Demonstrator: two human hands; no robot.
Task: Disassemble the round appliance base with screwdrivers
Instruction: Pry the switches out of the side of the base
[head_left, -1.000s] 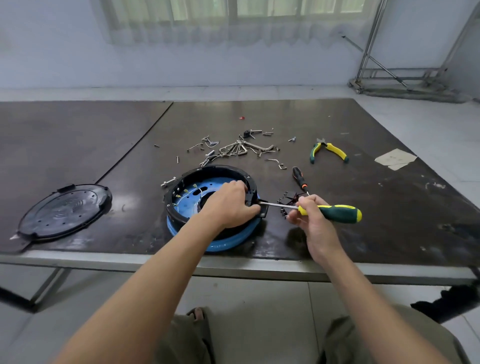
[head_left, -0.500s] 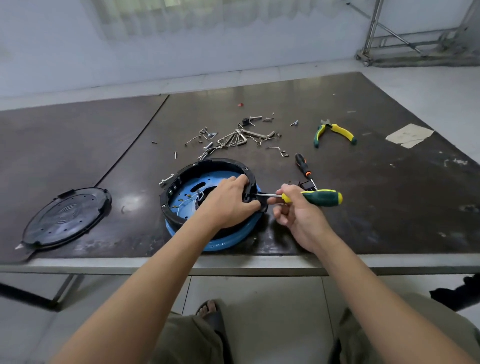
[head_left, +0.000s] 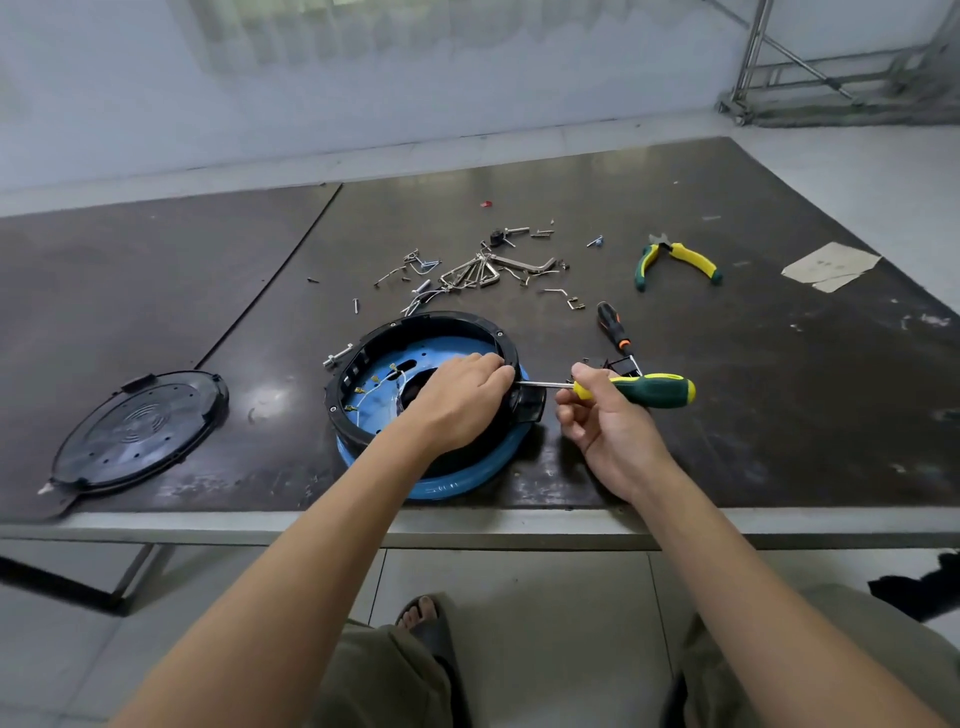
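The round appliance base (head_left: 363, 374), a black ring over a blue shell with loose wires inside, lies near the table's front edge. My left hand (head_left: 457, 400) grips the ring's right rim, fingers curled over the edge. My right hand (head_left: 608, 421) holds a green and yellow screwdriver (head_left: 649, 389) level, its metal shaft pointing left to the rim by my left fingertips. The tip is hidden behind those fingers. A second screwdriver (head_left: 613, 325) with a black and orange handle lies just behind it.
A removed black round cover (head_left: 137, 428) lies at the left. A scatter of screws, hex keys and metal bits (head_left: 478, 270) sits behind the base. Green and yellow pliers (head_left: 675, 260) and a taped paper patch (head_left: 831, 265) lie at the right. The dark table (head_left: 779, 415) ends at a metal front edge.
The camera has tilted down and closer. My right hand has slid back along the screwdriver, with the shaft still at the rim. My left hand stays on the ring.
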